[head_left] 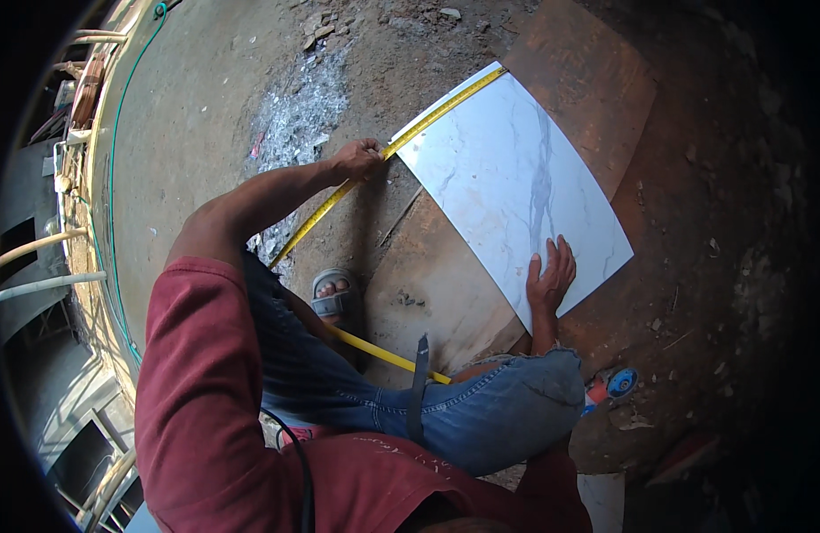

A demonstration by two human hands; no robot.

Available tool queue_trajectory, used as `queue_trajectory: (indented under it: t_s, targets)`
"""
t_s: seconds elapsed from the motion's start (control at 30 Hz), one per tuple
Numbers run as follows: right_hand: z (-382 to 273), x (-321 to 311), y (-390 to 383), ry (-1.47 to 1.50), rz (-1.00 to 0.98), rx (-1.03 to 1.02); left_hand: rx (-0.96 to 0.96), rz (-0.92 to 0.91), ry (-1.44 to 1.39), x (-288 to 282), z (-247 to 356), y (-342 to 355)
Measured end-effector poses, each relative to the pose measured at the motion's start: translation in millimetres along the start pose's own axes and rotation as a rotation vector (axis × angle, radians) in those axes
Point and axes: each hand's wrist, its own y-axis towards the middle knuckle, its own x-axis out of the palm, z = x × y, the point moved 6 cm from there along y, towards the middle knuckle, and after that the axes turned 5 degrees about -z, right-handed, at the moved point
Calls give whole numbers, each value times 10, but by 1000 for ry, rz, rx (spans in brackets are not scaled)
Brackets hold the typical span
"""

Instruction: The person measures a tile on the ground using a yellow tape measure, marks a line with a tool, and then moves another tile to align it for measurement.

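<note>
A white marble-patterned tile (507, 173) lies on a brown wooden board (436, 284) on the dirt floor. A yellow measuring tape (427, 120) runs along the tile's far left edge and back past my foot. My left hand (356, 158) pinches the tape at the tile's left corner. My right hand (550, 277) rests flat, fingers spread, on the tile's near edge.
I squat in blue jeans and a red shirt, one sandalled foot (334, 298) beside the board. A blue and orange power tool (610, 386) lies by my right knee. Rubble and grey dust (303, 107) cover the floor. A green hose (112, 178) curves along the left edge.
</note>
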Motion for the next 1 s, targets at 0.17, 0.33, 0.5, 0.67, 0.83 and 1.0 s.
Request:
queue_trajectory:
  t_s: [0.17,0.33,0.5,0.67,0.83,1.0]
  targets:
    - [-75,86,-3,10,-14,-5,-1,41,-15,-77,-105,-43]
    - [19,-11,11,-16,7,15,-79,1,78,-7,64,29]
    - [-29,25,15,-16,3,13,-61,8,113,-72,47,-11]
    - [17,1,-24,-21,31,-4,-47,8,142,23,102,-26]
    - [-9,4,-16,-26,23,6,-1,-1,152,9,101,-68]
    - [-38,7,16,-19,30,9,134,-13,66,-84,292,-89]
